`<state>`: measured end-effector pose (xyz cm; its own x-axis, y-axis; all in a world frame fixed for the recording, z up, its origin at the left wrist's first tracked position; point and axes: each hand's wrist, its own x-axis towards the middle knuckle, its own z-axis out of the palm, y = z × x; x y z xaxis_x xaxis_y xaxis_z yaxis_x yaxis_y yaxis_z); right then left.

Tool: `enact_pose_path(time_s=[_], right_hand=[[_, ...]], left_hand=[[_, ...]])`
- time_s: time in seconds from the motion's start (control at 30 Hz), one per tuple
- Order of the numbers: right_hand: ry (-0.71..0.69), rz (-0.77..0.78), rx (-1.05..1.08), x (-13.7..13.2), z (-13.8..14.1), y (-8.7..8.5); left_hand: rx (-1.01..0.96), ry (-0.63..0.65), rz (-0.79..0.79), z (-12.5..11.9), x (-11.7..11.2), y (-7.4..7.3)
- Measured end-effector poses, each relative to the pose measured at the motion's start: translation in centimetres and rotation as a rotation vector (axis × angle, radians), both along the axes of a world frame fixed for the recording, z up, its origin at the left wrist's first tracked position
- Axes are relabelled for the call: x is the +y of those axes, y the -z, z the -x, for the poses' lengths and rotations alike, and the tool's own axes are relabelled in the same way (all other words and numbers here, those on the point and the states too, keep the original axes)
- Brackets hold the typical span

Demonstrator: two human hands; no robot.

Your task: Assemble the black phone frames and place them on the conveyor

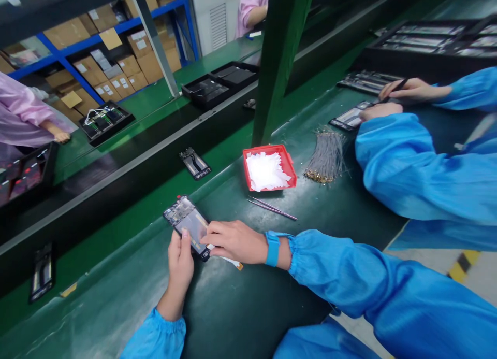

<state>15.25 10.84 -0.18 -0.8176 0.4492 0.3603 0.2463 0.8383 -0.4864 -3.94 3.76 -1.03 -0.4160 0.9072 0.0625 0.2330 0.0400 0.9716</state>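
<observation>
My left hand (181,256) grips an opened phone (191,221) by its near left edge, thumb on top. The phone's circuit board shows at its far end, and it is tilted above the green bench. My right hand (235,241), a blue band at the wrist, reaches over the phone's lower right part with fingers bent together. From under that hand sticks a white flex strip (229,260) with a gold-orange end; its other end is hidden by my fingers. Steel tweezers (272,209) lie on the bench beyond my right hand.
A red tray (294,180) holds white paper pieces, beside a bundle of grey cables (326,154). Opened phones (195,163) lie on the green belt. A co-worker's hands (411,89) work on another phone at right. A green post (277,63) rises behind the tray.
</observation>
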Motion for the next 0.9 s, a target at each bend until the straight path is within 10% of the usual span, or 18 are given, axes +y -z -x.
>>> enact_pose_path(time_s=[0.9], right_hand=[[0.006,-0.031,0.021,0.5,0.2,0.1]], left_hand=[[0.08,0.094,0.003,0.4,0.1,0.2]])
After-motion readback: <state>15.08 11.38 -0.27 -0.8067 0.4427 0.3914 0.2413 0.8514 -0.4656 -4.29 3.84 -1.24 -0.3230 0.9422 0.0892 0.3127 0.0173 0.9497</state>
